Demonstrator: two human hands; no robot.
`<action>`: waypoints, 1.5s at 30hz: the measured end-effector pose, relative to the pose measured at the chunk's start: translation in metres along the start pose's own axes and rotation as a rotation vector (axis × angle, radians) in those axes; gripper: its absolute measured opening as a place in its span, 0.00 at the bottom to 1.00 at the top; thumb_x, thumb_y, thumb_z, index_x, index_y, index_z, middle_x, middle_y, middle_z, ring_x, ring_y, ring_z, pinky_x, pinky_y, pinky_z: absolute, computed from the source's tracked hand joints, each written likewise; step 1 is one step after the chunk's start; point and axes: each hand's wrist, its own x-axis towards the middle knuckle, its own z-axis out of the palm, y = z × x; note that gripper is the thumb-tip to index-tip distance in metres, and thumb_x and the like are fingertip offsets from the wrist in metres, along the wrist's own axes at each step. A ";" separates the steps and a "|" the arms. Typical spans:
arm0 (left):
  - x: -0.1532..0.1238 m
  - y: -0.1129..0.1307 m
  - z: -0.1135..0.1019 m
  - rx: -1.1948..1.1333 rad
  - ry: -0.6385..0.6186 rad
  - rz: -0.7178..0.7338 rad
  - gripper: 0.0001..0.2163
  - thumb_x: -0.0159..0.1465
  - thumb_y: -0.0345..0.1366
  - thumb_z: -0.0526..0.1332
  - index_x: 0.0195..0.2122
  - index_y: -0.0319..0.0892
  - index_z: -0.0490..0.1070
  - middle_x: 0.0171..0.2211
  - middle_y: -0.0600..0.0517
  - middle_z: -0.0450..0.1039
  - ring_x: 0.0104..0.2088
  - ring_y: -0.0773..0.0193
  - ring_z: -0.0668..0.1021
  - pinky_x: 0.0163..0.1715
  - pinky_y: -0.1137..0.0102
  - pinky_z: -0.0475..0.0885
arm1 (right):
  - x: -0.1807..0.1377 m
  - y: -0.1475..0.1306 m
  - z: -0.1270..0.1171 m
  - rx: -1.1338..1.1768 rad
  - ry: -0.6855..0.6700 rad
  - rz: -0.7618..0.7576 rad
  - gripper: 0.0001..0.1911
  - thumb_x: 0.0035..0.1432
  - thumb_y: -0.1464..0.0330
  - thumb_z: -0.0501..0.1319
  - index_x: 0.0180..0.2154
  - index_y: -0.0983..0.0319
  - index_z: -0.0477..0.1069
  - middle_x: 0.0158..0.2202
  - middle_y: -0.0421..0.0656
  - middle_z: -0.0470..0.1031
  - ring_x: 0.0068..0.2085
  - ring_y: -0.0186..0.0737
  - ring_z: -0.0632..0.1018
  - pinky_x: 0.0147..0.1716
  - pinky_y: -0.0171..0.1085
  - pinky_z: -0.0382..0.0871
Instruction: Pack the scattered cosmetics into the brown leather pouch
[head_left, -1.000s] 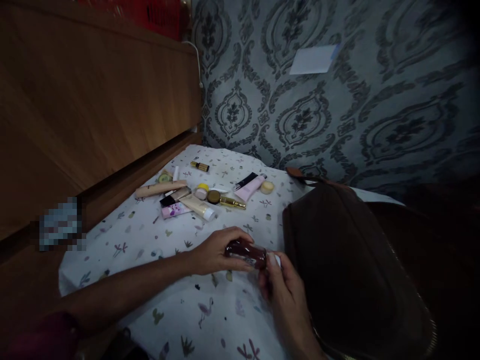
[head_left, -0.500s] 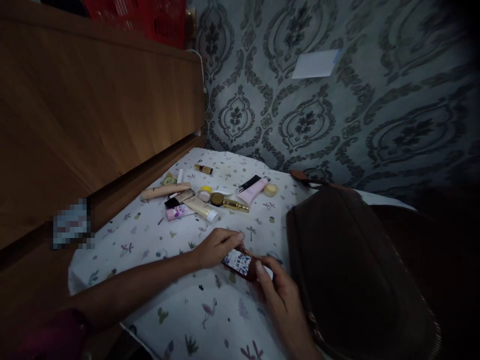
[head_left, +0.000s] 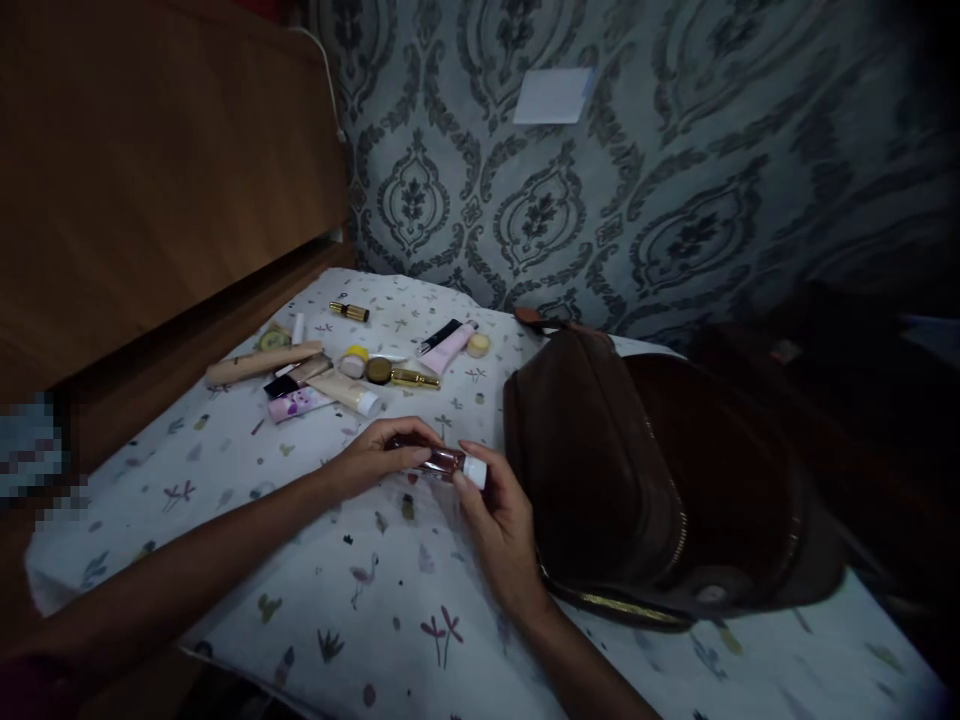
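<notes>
Between both hands lies a small dark reddish-brown bottle (head_left: 445,461) with a white cap (head_left: 475,471), held sideways above the patterned cloth. My left hand (head_left: 382,455) closes round its bottom end. At the cap end, my right hand (head_left: 496,510) grips with thumb and fingers. Beyond them is a loose group of cosmetics: a cream tube (head_left: 341,388) with a white cap, a purple-and-pink tube (head_left: 298,402), a long tan case (head_left: 262,364), a round yellow-lidded jar (head_left: 354,361) and a gold tube (head_left: 415,379). A pink tube (head_left: 450,347) rests further right.
A dark brown bag (head_left: 592,460) with zips stands close to my right hand. The white cloth (head_left: 300,600) covers the surface. A wooden cabinet (head_left: 172,190) borders the left side, and a patterned wall (head_left: 480,210) rises behind.
The bottle has been turned: its printed label faced up before, and now the dark glass shows. My view has swung right, so more of the brown bag is visible.
</notes>
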 end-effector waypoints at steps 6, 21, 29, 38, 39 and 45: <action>-0.003 0.002 0.003 0.054 -0.038 0.174 0.12 0.61 0.42 0.70 0.42 0.42 0.79 0.46 0.47 0.74 0.48 0.57 0.77 0.50 0.65 0.74 | 0.000 -0.007 -0.001 0.039 -0.006 0.108 0.18 0.65 0.53 0.57 0.44 0.60 0.73 0.33 0.41 0.75 0.32 0.37 0.74 0.30 0.35 0.68; -0.009 0.013 0.044 0.440 0.034 0.178 0.25 0.62 0.43 0.68 0.58 0.44 0.67 0.47 0.47 0.74 0.44 0.59 0.76 0.43 0.68 0.75 | 0.013 -0.085 -0.039 -0.627 -0.337 -0.260 0.11 0.69 0.68 0.54 0.50 0.60 0.68 0.43 0.46 0.73 0.40 0.41 0.77 0.40 0.40 0.73; 0.002 0.035 0.064 0.504 0.051 0.302 0.25 0.61 0.42 0.69 0.58 0.46 0.66 0.50 0.48 0.72 0.45 0.59 0.76 0.43 0.68 0.74 | 0.020 -0.116 -0.063 -0.733 -0.305 -0.367 0.09 0.69 0.68 0.52 0.46 0.62 0.68 0.42 0.48 0.73 0.39 0.43 0.76 0.36 0.40 0.70; 0.029 0.060 0.100 0.289 0.000 0.334 0.28 0.59 0.39 0.70 0.59 0.46 0.62 0.57 0.47 0.69 0.57 0.53 0.74 0.56 0.62 0.73 | 0.036 -0.140 -0.108 -0.611 -0.066 -0.378 0.10 0.68 0.62 0.56 0.44 0.60 0.70 0.37 0.42 0.76 0.36 0.38 0.76 0.37 0.36 0.69; 0.033 0.062 0.105 0.279 -0.007 0.356 0.29 0.60 0.39 0.70 0.59 0.47 0.61 0.59 0.47 0.68 0.59 0.52 0.73 0.57 0.61 0.72 | 0.037 -0.142 -0.113 -0.597 -0.049 -0.355 0.10 0.68 0.61 0.56 0.44 0.60 0.71 0.37 0.42 0.76 0.36 0.38 0.76 0.37 0.36 0.69; 0.051 0.072 0.127 0.351 -0.058 0.447 0.31 0.62 0.38 0.67 0.63 0.47 0.54 0.62 0.45 0.63 0.65 0.52 0.67 0.62 0.58 0.69 | 0.039 -0.152 -0.145 -0.578 0.054 -0.266 0.14 0.66 0.55 0.58 0.44 0.58 0.73 0.33 0.40 0.76 0.30 0.36 0.74 0.28 0.35 0.67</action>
